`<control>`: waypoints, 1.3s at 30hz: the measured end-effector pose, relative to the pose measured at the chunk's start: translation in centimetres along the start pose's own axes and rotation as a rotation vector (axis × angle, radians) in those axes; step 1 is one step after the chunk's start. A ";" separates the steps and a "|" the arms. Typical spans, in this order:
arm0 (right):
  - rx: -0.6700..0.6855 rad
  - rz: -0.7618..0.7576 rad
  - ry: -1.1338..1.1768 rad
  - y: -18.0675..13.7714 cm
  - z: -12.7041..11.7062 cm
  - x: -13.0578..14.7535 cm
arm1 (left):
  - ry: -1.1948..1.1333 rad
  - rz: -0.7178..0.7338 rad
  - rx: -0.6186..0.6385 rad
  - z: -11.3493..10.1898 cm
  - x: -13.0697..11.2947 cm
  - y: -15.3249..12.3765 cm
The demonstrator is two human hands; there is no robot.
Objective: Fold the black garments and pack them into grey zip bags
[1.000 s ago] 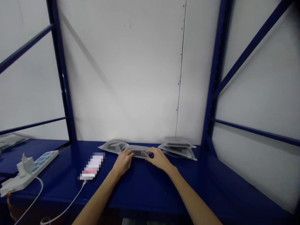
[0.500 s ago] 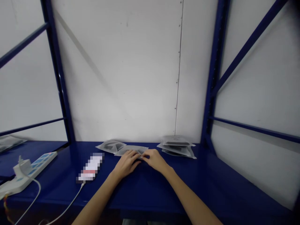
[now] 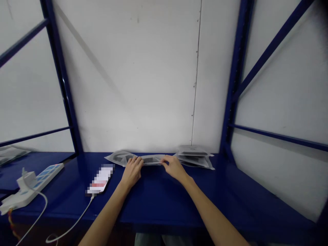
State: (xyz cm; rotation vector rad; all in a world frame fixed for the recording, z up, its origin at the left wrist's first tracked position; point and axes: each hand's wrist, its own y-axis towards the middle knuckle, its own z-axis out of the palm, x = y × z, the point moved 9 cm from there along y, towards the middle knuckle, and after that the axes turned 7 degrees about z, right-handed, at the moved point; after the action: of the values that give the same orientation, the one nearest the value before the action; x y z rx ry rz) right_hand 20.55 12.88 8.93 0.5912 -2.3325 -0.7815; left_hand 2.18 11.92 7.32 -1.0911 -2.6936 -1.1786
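Observation:
A translucent frosted plastic bag with something dark inside lies between my hands near the back of the blue shelf. My left hand grips its left end, the fingers curled over the front edge. With thumb and fingertips, my right hand pinches the front edge at the right end. Another frosted bag with dark contents lies just left of my left hand. To the right, beyond my right hand, several similar bags are stacked.
A phone, its screen blurred out, lies on the blue shelf with a white cable attached. At the left is a white power strip with a charger plugged in. Blue posts and a white wall enclose the space.
My hands have moved apart along the bag's front edge, the left one leftward and the right one slightly rightward. More of the bag and its dark contents show between them.

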 end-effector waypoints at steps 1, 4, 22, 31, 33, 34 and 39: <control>-0.013 0.016 -0.017 0.0 -0.4 -0.4 | 0.040 -0.039 0.010 0.0 0.6 -0.2; -0.036 0.054 -0.067 0.0 -1.0 -1.4 | 0.091 -0.134 0.033 0.4 2.0 -0.8; 0.016 -0.004 -0.151 -0.5 0.4 1.1 | -0.146 -0.039 0.003 1.6 0.1 -0.4; 0.179 -0.020 -0.135 -1.5 4.4 2.3 | -0.072 -0.107 -0.084 0.7 0.2 0.0; 0.174 0.040 -0.180 -1.5 4.5 2.0 | -0.072 -0.094 -0.084 0.6 -0.1 0.1; 0.179 0.067 -0.209 -1.4 4.5 1.8 | -0.078 -0.090 -0.083 0.5 -0.2 0.1; 0.205 0.124 -0.364 -1.2 5.1 1.5 | -0.213 -0.022 -0.056 0.1 -1.1 0.2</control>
State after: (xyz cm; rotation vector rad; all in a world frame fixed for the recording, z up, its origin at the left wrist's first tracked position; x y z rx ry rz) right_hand 16.35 13.17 5.44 0.4095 -2.7776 -0.6394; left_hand 3.17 11.39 7.09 -1.2662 -2.8511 -1.2134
